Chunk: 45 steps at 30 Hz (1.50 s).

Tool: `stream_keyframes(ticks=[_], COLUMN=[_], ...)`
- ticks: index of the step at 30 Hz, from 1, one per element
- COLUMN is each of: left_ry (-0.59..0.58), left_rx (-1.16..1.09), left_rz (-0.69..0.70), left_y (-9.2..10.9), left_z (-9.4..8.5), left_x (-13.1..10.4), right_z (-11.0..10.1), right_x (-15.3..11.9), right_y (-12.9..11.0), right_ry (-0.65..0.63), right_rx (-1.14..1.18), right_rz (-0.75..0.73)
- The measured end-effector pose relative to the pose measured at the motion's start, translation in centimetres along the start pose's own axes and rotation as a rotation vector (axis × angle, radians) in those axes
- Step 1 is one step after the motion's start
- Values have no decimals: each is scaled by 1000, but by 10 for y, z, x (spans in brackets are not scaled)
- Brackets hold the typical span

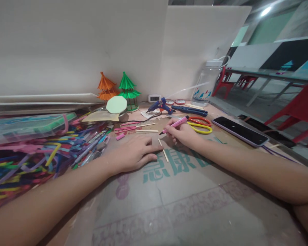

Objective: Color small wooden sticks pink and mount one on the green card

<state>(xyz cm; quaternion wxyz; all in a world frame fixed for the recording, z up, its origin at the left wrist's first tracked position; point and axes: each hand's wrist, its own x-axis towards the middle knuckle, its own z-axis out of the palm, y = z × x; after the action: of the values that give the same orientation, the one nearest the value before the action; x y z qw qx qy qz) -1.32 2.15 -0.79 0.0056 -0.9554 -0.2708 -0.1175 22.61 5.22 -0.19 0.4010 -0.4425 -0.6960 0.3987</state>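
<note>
My right hand (pixel 183 134) grips a pink marker (pixel 176 124), its dark tip pointing down and left, just above the upper end of a short pale wooden stick (pixel 165 155). My left hand (pixel 133 153) lies palm down on the work surface, its index finger stretched out to the stick and touching it. A pink cap (pixel 120 136) lies behind the left hand. Several pink-coloured sticks (pixel 125 129) and plain wooden sticks (pixel 146 131) lie farther back. Scissors with red and yellow handles (pixel 202 128) are beside my right wrist.
Coloured pipe cleaners (pixel 28 160) and a plastic box (pixel 33 126) crowd the left. At the back stand orange (pixel 106 85) and green (pixel 128 90) pagoda models, a glue gun (pixel 160 106), a utility knife (pixel 190 110) and a water bottle (pixel 206 83). A phone (pixel 240 130) lies right.
</note>
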Motion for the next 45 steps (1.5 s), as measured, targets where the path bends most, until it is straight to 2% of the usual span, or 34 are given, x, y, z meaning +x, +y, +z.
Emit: stream_keyframes(ticks=[5, 25, 45], left_ry=[-13, -16, -46], left_rx=[-1, -24, -37], left_rz=[-1, -21, -35], left_y=[0, -1, -1], left_z=[-1, 1, -1], left_x=[1, 2, 2], right_z=[1, 3, 1], right_x=[0, 0, -1], right_y=[-4, -6, -11], right_ry=[-63, -69, -131], right_rx=[-43, -102, 3], right_rz=[39, 35, 101])
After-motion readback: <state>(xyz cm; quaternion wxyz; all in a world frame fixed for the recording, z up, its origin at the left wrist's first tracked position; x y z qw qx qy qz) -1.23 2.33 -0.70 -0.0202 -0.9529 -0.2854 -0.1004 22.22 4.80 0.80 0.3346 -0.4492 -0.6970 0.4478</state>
